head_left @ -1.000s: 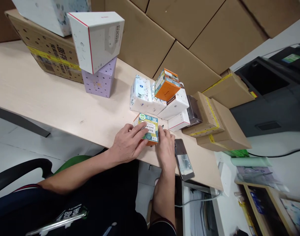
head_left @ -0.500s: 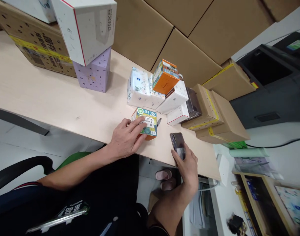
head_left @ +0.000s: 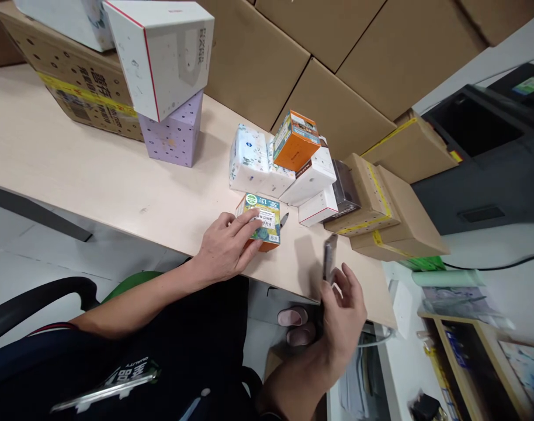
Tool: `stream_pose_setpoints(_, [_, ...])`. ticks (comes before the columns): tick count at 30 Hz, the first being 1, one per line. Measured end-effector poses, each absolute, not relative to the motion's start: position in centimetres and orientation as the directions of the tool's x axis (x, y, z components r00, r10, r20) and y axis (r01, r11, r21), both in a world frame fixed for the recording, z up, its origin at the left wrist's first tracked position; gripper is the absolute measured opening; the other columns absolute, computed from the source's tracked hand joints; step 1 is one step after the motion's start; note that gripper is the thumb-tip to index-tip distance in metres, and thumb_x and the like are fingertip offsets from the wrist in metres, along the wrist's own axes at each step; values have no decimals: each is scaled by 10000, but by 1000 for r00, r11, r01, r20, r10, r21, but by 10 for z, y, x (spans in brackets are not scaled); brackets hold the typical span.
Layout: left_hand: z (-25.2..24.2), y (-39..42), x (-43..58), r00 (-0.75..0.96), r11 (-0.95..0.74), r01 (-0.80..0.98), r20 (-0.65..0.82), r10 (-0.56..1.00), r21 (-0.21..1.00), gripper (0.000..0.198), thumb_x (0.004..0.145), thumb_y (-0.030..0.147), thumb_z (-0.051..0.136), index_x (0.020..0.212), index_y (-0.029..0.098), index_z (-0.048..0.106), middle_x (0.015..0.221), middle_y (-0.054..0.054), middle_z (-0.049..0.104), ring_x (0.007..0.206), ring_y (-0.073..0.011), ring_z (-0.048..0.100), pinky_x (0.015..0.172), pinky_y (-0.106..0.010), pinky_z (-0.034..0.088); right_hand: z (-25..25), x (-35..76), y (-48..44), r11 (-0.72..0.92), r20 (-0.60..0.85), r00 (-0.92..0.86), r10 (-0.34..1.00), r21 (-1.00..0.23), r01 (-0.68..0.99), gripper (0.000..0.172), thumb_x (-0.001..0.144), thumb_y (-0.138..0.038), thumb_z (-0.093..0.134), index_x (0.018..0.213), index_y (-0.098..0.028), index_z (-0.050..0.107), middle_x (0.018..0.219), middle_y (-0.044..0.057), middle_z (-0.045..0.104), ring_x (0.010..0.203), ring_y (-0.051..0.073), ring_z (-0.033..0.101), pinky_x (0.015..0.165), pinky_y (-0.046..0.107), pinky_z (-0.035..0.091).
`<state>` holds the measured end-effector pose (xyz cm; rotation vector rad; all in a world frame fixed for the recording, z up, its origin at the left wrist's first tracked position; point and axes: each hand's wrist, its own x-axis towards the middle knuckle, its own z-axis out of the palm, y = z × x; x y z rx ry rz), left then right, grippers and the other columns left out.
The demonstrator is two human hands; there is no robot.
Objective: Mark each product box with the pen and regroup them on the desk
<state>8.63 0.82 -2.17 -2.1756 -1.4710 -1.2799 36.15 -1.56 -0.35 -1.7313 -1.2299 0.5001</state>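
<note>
My left hand rests on a small green and orange printed box near the front edge of the pale wooden desk, fingers lying flat on its top. A dark pen lies just right of the box. My right hand holds a smartphone lifted off the desk and tipped on edge, fingers curled round its lower end and slightly blurred.
Behind the box stands a cluster of small boxes: white patterned packs, an orange box, white boxes and taped cardboard parcels. A white box on a purple box stands at left. Large cartons line the back. A black printer sits right.
My right hand left the printed box, picked up the smartphone from the desk and has now lifted and turned it on edge. My left hand stays on the box.
</note>
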Motion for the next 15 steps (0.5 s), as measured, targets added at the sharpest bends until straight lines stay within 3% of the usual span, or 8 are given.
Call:
stream_pose_setpoints(3, [-21,9,86,124,-474,839,755,643,266,282,1037,272,552,1285,148,602,1381,-176,707,1071,-267,698,801,-412,516,0,346,-24,58,109,315,943,-984,168,743,843,-628,562,1468,-226,586,1309,181,734,1076,344,757,945,557,598])
stream_pose_setpoints(6, [-20,9,86,128,-479,839,762,635,258,273,1039,264,551,1275,138,607,1367,-182,713,1097,-269,704,797,-406,511,3,321,-26,-11,-34,163,986,-990,-138,753,907,-725,289,1383,-269,654,1237,192,751,1021,380,761,844,595,612])
stream_pose_setpoints(11, [-20,8,86,139,-485,835,751,645,261,290,1033,237,531,1290,129,610,1387,-187,700,1114,-274,712,830,-423,528,13,271,-28,-352,-310,-192,931,-902,-249,819,888,-789,149,1160,-302,748,1089,170,773,844,336,721,657,523,594])
stream_pose_setpoints(15, [-21,7,85,162,-479,846,741,652,236,304,1074,223,420,1321,130,573,1409,-153,691,1189,-262,708,862,-411,555,24,243,-28,-465,-333,-355,874,-786,-407,817,895,-794,238,1128,-222,772,1047,192,760,739,287,660,553,422,545])
